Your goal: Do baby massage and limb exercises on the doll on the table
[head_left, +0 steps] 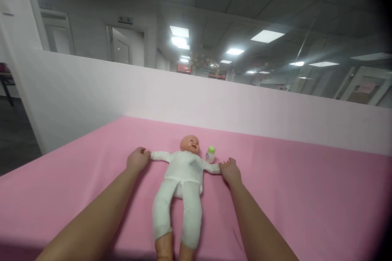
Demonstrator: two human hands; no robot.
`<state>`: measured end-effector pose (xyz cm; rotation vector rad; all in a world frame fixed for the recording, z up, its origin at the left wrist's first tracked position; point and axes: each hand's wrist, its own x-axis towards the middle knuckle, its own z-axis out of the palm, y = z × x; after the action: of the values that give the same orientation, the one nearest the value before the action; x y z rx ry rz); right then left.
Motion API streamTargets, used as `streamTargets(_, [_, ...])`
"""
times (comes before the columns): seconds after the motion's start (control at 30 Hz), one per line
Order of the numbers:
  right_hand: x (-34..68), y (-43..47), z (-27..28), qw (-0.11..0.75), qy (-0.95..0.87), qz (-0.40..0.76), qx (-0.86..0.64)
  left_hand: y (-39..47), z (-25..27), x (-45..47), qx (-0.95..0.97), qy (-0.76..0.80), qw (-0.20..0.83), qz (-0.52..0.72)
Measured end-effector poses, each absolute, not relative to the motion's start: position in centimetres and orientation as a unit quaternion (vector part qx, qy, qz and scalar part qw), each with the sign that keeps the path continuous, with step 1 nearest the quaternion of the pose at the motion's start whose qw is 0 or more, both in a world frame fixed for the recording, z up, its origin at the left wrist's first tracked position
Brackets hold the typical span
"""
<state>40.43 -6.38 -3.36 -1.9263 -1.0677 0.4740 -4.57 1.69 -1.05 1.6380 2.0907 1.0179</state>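
Observation:
A baby doll (185,167) with a white cloth body lies on its back on the pink padded surface (101,159), arms stretched out sideways and legs toward me. My left hand (138,159) is closed around the doll's hand at the left. At the right, my right hand (231,171) grips the doll's other hand. Both of the doll's hands are mostly hidden by my fingers. A small whitish bottle (210,155) with a green cap stands beside the doll's head, close to my right hand but apart from it.
A low white wall (196,98) runs along the back of the pink surface, with glass above it at the right. Beyond it are doors and ceiling lights. Part of a dark-legged table (6,85) shows at the far left.

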Motion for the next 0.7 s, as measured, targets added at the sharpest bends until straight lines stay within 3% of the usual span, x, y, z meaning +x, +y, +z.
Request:
streamTargets(0.3, [40.7,-6.1,-3.0,0.382,-0.442,0.189,-0.789,-1.9,0.4,-3.3,0.560,0.761,0.083,0.317])
streamTargets(0.5, [41.0,-5.6,-3.4,0.387,-0.440,0.202,-0.785,-7.9,2.4,-1.0,0.665,0.715,0.070,0.203])
streamTargets(0.7, [41.2,-5.4,-3.7,0.416,-0.425,0.212,-0.776,-18.9,-0.3,0.5,0.744,0.584,0.046,0.322])
